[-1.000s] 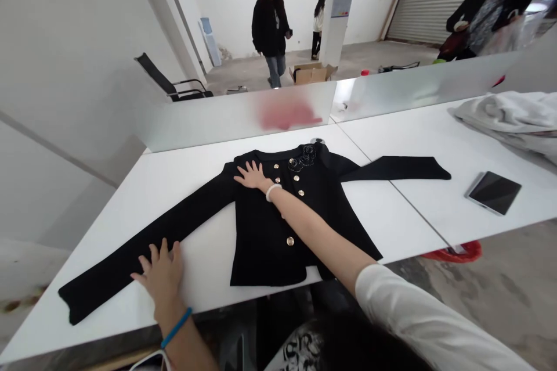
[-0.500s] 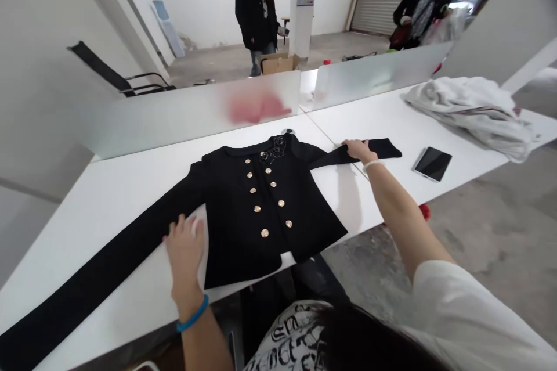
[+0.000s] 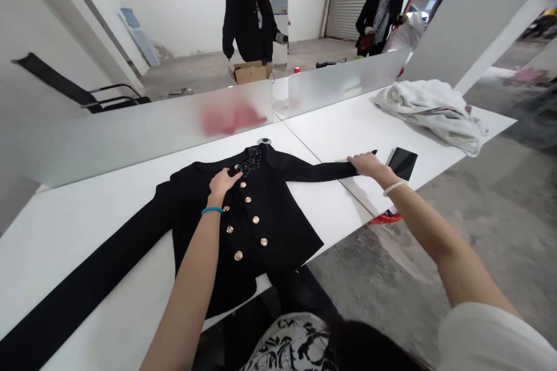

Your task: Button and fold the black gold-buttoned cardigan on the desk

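A black jacket with gold buttons lies flat, front up, on the white table, both sleeves stretched out sideways. My left hand, with a blue band at the wrist, rests palm down on the jacket's chest near the collar, fingers apart. My right hand, with a white bracelet, lies on the cuff end of the right sleeve, fingers spread flat. The left sleeve runs off toward the lower left edge.
A black phone lies just beyond the right sleeve's cuff. A crumpled white garment sits at the far right of the table. A frosted divider backs the table. Two people stand beyond it near a cardboard box; a black chair stands left.
My left hand has moved from the left sleeve up onto the jacket's chest. My right hand has slid further out along the right sleeve to its cuff.
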Demonstrator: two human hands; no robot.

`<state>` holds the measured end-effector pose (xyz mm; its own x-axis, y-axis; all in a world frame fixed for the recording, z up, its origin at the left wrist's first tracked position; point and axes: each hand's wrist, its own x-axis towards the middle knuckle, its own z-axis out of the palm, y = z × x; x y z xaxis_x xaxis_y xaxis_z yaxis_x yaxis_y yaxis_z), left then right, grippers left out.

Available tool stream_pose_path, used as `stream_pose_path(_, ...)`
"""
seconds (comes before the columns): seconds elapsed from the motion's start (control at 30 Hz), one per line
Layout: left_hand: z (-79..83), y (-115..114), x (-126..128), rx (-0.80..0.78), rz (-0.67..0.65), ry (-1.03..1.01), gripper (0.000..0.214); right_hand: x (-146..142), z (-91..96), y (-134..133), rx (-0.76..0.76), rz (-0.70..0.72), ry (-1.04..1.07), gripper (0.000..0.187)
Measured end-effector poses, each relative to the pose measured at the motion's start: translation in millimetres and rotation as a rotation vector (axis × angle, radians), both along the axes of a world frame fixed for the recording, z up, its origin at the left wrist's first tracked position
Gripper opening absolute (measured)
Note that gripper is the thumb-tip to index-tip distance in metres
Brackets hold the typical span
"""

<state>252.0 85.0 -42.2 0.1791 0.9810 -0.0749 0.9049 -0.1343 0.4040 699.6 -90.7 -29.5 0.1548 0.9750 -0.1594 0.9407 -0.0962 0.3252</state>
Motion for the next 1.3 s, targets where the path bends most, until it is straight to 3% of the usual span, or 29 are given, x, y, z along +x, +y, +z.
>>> stream_pose_path(0.07,-6.4,5,2,0.008,-0.003,-0.004,0.059,1,8.6,-8,0.033,-0.044,0.013,0.035)
stream_pose_path(0.2,-15.3,17,9,-0.006,-0.039,-0.06,0.039,-2,29.0,-13,0.39,-0.121,-0.036,0.035)
stream_pose_path(0.3,-19.9,27,11,-0.032,-0.034,-0.138,0.034,-9,24.2,-18,0.544,-0.143,-0.065,0.032)
stream_pose_path(0.37,-21.6,32,9,-0.053,-0.016,-0.195,0.033,-16,7.6,-27,0.522,-0.161,-0.077,0.032)
stream_pose_path(0.5,-22.2,37,4,-0.055,0.038,-0.243,0.031,-29,-30.2,-57,0.336,-0.283,0.0,0.032)
stream_pose_path(0.57,-22.2,36,4,-0.029,0.077,-0.228,0.032,-33,-36.9,-72,0.245,-0.335,0.095,0.034)
stream_pose_path(0.67,-22.4,34,7,0.01,0.121,-0.199,0.034,-40,-30.2,-81,0.158,-0.333,0.196,0.035)
stream_pose_path(0.83,-23.7,32,7,0.045,0.145,-0.191,0.035,-40,-21.7,-58,0.304,-0.187,0.274,0.037)
stream_pose_path(0.93,-24.9,32,-2,0.062,0.159,-0.193,0.035,-26,-33.3,-39,0.39,-0.274,0.291,0.043)
stream_pose_path(1.13,-26.3,27,-35,0.078,0.204,-0.194,0.037,-7,-53.2,-15,0.349,-0.336,0.268,0.046)
stream_pose_path(1.3,-29.1,20,-56,0.093,0.218,-0.213,0.04,10,-40.3,-5,0.319,-0.223,0.325,0.041)
